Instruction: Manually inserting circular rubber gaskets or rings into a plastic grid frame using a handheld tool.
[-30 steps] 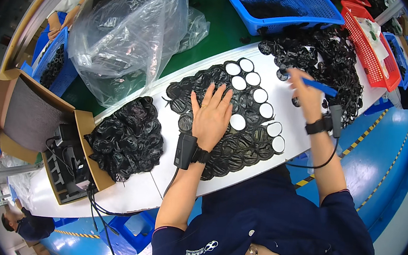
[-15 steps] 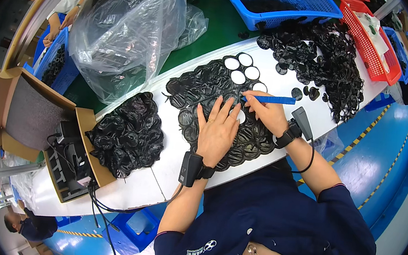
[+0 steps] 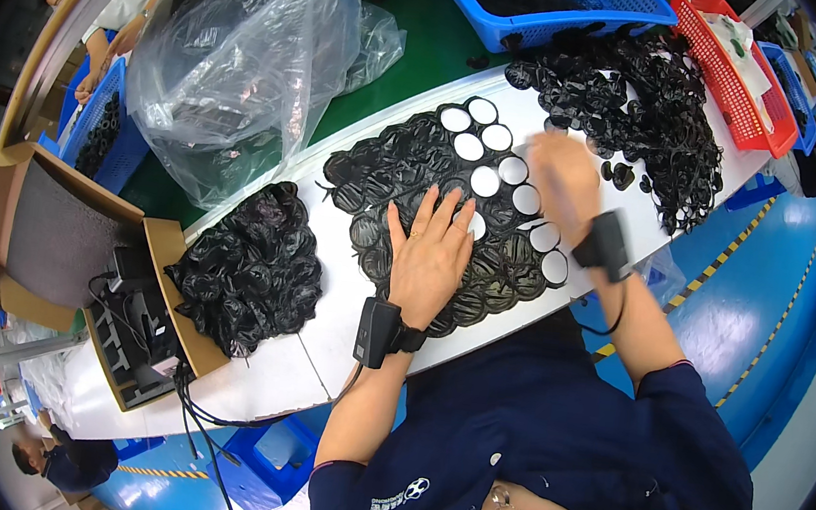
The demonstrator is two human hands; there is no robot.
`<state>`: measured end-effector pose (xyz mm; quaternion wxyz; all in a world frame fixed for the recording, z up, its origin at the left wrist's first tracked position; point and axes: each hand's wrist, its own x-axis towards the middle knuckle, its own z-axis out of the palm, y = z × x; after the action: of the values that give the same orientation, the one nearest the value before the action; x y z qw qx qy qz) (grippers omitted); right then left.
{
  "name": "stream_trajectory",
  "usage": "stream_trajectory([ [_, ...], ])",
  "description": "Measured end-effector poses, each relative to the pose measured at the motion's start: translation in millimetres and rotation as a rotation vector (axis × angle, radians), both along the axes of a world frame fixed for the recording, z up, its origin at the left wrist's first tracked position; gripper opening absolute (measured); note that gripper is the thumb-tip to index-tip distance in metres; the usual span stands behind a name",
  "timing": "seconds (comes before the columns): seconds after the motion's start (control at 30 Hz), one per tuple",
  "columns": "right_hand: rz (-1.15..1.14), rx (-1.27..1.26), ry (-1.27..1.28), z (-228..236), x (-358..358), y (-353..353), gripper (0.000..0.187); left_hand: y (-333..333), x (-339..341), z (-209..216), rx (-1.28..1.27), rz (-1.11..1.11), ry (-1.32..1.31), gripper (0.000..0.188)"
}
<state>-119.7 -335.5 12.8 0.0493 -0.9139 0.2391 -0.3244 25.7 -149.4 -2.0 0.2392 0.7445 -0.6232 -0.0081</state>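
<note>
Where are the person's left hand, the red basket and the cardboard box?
Left hand (image 3: 428, 269): head view, on the back of the hand.
Red basket (image 3: 716, 79): head view, on its perforated side wall.
Cardboard box (image 3: 165, 252): head view, on its brown right flap.

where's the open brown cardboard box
The brown box is at left in the head view, left of the shiny black heap on the white table.

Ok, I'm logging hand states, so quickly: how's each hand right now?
Left hand: open, spread over the black discs, nothing visibly held.
Right hand: blurred; its grip, and whether it holds anything, cannot be told.
</note>
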Motion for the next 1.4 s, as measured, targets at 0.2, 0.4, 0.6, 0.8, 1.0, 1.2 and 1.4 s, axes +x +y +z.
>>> stream_trajectory([
  [0.2, -0.209, 0.852, -0.303, 0.0, -52.3, -9.6, 0.028, 2.5, -4.8, 4.4, 0.012, -0.02, -0.033, 0.038],
  [0.4, -0.012, 1.254, -0.248, -7.8, -17.2, 75.5, 0.025, 23.2, -28.0, 8.3, 0.066, -0.07, 0.008, 0.041],
  [0.6, -0.021, 1.305, -0.213, -5.6, -16.2, 73.9, 0.025, 24.6, -28.6, 7.0, 0.064, -0.063, 0.013, 0.041],
  [0.8, -0.042, 1.282, -0.203, 0.7, -13.9, 76.6, 0.024, 24.7, -28.7, 6.4, 0.058, -0.064, 0.007, 0.041],
  [1.0, 0.188, 0.118, -0.035, 5.0, -9.9, 79.3, 0.017, 24.9, -28.9, 4.8, 0.059, -0.071, -0.001, 0.04],
  [1.2, -0.327, 0.023, -0.113, 20.6, -70.5, -32.6, 0.022, 23.7, -31.3, 7.1, 0.015, -0.072, -0.02, 0.04],
  [1.4, -0.021, 1.245, -0.268, 13.1, -57.0, 88.0, 0.025, 40.9, -57.0, 8.5, 0.054, -0.13, 0.044, 0.041],
])
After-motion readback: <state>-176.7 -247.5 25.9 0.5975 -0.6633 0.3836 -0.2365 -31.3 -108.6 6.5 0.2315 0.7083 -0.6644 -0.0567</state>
